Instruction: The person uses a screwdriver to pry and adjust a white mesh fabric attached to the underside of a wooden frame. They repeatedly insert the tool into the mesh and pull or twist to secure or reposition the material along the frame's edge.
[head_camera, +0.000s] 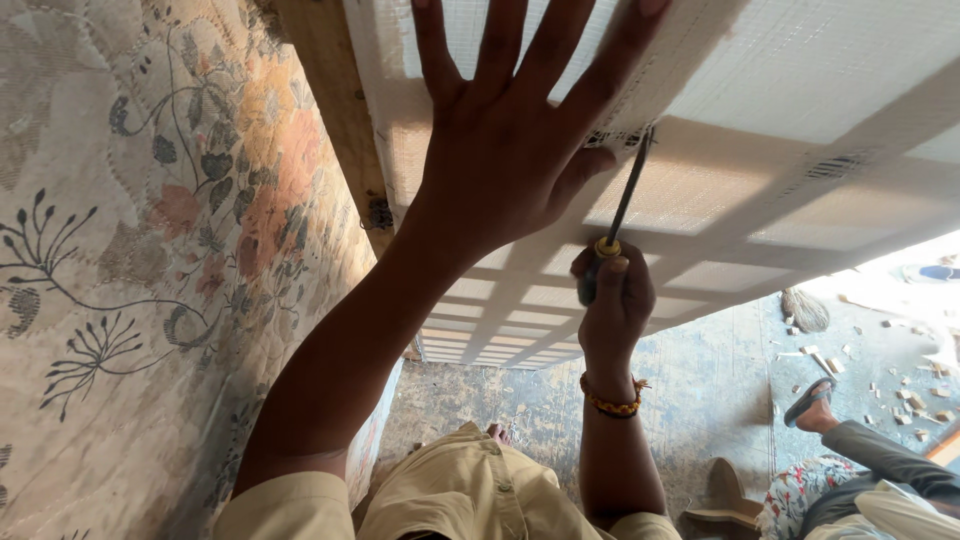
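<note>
Beige shirt (470, 495) fills the bottom of the view, and off to its left a quilted floral mattress (150, 250) leans upright beside a wooden post (335, 90); next along, the left hand (510, 150) is spread open with fingers flat against a white lattice frame backed with mesh (760, 130), steadying it; just below, the right hand (612, 305), wearing one beaded bracelet (610, 403), is closed round a screwdriver (615, 225) whose tip meets the frame beside the left palm; to my eye the work goes best with the shaft kept square to the wood and the bracing hand clear of the tip; farther right, another person's sandalled foot (815, 405) rests on a floor strewn with wood scraps (915, 395); I count two hands, one screwdriver, one frame
</note>
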